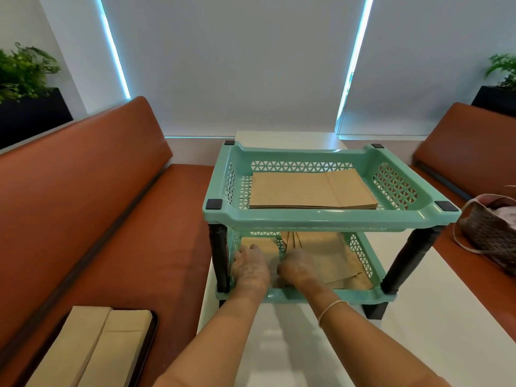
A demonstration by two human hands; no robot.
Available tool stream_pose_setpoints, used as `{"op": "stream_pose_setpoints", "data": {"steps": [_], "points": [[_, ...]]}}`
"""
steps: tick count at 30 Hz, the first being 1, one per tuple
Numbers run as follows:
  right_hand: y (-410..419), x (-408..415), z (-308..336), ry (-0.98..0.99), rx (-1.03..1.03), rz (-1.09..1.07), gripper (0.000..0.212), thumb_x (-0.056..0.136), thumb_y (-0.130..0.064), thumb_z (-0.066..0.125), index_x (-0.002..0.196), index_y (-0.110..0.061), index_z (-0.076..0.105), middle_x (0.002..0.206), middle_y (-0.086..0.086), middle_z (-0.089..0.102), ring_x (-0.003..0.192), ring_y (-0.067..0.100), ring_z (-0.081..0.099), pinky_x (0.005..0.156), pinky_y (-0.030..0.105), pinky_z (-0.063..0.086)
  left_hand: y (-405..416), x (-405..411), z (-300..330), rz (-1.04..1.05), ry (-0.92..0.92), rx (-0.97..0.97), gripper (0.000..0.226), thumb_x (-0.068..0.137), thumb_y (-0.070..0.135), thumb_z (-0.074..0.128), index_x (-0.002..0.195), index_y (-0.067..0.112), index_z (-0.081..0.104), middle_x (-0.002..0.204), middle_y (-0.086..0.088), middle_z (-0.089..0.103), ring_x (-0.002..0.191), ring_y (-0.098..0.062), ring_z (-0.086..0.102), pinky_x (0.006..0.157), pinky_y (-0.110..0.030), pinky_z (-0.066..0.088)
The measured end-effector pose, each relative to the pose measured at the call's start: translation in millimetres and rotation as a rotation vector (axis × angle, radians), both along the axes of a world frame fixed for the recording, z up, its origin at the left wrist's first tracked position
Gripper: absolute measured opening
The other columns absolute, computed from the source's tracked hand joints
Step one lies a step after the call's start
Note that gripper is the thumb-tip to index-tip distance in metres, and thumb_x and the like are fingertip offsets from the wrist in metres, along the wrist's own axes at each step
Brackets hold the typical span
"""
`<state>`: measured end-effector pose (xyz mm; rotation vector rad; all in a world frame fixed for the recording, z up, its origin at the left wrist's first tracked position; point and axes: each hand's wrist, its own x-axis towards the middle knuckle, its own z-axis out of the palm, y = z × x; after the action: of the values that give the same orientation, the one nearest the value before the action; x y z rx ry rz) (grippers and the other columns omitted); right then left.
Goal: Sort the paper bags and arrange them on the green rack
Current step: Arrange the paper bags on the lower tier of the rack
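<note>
Both hands were reached into the lower tier of the green rack. The left hand lay with fingers extended on small paper bags; the right hand was pressed on larger bags, though no grasp could be confirmed. The bags were judged light, thin and easily creased, best taken by the stack edges. A neat stack lay in the top tier; more bags waited on a tray.

Bare forearms; thin beaded bracelet on right wrist.
</note>
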<state>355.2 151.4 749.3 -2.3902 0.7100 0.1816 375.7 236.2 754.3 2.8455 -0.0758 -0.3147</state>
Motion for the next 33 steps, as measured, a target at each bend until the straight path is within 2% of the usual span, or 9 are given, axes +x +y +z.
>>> {"op": "stream_pose_setpoints", "data": {"steps": [4, 8, 10, 13, 16, 24, 27, 30, 33], "points": [[-34, -6, 7, -0.066, -0.167, -0.031, 0.024, 0.091, -0.019, 0.05, 0.102, -0.008, 0.067, 0.099, 0.008, 0.064, 0.095, 0.021, 0.058, 0.081, 0.026, 0.044, 0, 0, 3, -0.059, -0.064, -0.02, 0.041, 0.092, 0.004, 0.048, 0.132, 0.012, 0.043, 0.131, -0.011, 0.043, 0.124, -0.027, 0.039, 0.098, -0.035, 0.039], [-68, -9, 5, -0.099, -0.199, -0.239, 0.04, 0.086, -0.019, 0.055, 0.124, -0.01, 0.048, 0.126, 0.016, 0.048, 0.12, 0.031, 0.042, 0.099, 0.038, 0.039, -5, -2, 4, -0.072, -0.077, -0.137, 0.04, 0.092, 0.004, 0.047, 0.13, 0.016, 0.047, 0.126, -0.008, 0.048, 0.119, -0.024, 0.043, 0.097, -0.035, 0.041], [-76, -11, 4, -0.046, -0.219, -0.235, 0.054, 0.082, -0.03, 0.066, 0.126, -0.013, 0.039, 0.131, 0.019, 0.043, 0.126, 0.035, 0.034, 0.103, 0.041, 0.034, -10, -6, 4, -0.084, -0.069, -0.204, 0.04, 0.092, 0.004, 0.046, 0.129, 0.017, 0.049, 0.125, -0.008, 0.049, 0.116, -0.024, 0.046, 0.097, -0.034, 0.043], [-79, -15, -2, -0.007, -0.219, -0.186, 0.089, 0.066, -0.047, 0.078, 0.132, -0.014, 0.029, 0.131, 0.017, 0.044, 0.127, 0.035, 0.035, 0.105, 0.042, 0.032, -17, -10, 1, -0.115, -0.079, -0.234, 0.038, 0.093, 0.005, 0.045, 0.127, 0.02, 0.051, 0.123, -0.006, 0.052, 0.113, -0.022, 0.047, 0.096, -0.034, 0.044], [-78, -15, -10, 0.005, -0.29, -0.17, 0.101, 0.059, -0.051, 0.08, 0.135, -0.014, 0.025, 0.13, 0.016, 0.046, 0.124, 0.034, 0.038, 0.105, 0.042, 0.032, -20, -12, -2, -0.129, -0.086, -0.273, 0.035, 0.093, 0.01, 0.049, 0.127, 0.021, 0.05, 0.123, -0.003, 0.053, 0.114, -0.02, 0.046, 0.095, -0.032, 0.042], [-85, -15, -1, -0.035, -0.446, -0.174, 0.074, 0.069, -0.044, 0.075, 0.124, -0.011, 0.039, 0.122, 0.013, 0.045, 0.113, 0.029, 0.041, 0.097, 0.039, 0.033, -19, -14, -12, -0.028, -0.099, -0.402, 0.03, 0.095, 0.017, 0.048, 0.124, 0.025, 0.049, 0.12, -0.001, 0.056, 0.108, -0.017, 0.053, 0.088, -0.03, 0.048], [-88, -14, 0, -0.062, -0.461, -0.202, 0.054, 0.079, -0.026, 0.065, 0.124, -0.009, 0.041, 0.117, 0.013, 0.044, 0.111, 0.029, 0.042, 0.098, 0.039, 0.035, -17, -13, -10, 0.011, -0.085, -0.49, 0.029, 0.095, 0.019, 0.05, 0.124, 0.024, 0.047, 0.115, 0.0, 0.057, 0.101, -0.016, 0.055, 0.08, -0.025, 0.046], [-90, -15, 5, -0.155, -0.346, -0.254, 0.031, 0.088, -0.017, 0.048, 0.117, -0.007, 0.052, 0.116, 0.014, 0.053, 0.109, 0.031, 0.051, 0.096, 0.04, 0.041, -15, -12, -7, 0.041, -0.056, -0.595, 0.031, 0.093, 0.019, 0.054, 0.123, 0.022, 0.047, 0.111, 0.002, 0.058, 0.096, -0.014, 0.057, 0.08, -0.024, 0.049], [-92, -13, 18, -0.24, -0.163, -0.25, 0.027, 0.093, -0.014, 0.045, 0.115, -0.005, 0.058, 0.117, 0.017, 0.06, 0.108, 0.035, 0.056, 0.094, 0.04, 0.045, -13, -10, -3, 0.101, 0.01, -0.796, 0.026, 0.093, 0.023, 0.056, 0.119, 0.021, 0.051, 0.109, 0.004, 0.059, 0.091, -0.011, 0.054, 0.072, -0.019, 0.047]]}}
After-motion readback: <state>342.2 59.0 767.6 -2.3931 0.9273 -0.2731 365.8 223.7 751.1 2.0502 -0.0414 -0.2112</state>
